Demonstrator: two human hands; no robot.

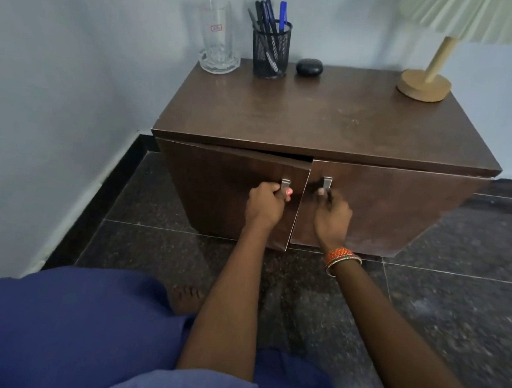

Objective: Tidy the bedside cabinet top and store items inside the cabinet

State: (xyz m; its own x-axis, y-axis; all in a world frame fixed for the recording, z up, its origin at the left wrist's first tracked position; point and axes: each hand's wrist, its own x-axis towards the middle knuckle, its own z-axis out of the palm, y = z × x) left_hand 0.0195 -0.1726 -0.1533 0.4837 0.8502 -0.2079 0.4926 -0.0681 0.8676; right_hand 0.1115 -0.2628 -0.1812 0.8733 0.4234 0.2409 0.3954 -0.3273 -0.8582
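Dark brown wooden bedside cabinet (329,120) on dark stone floor, left door ajar, right door shut; left hand (265,206) curled round left upright metal handle (285,184), right hand (332,215) curled round right upright metal handle (327,183), both directly ahead

I count one cabinet (314,119) with two doors, the left door (218,191) and the right door (393,209), each with one metal handle under my grip. Beyond my hands: one glass mug (218,36), one pen holder (271,49), one dark case (309,67), one lamp (424,84). The pens overlap too much to count.
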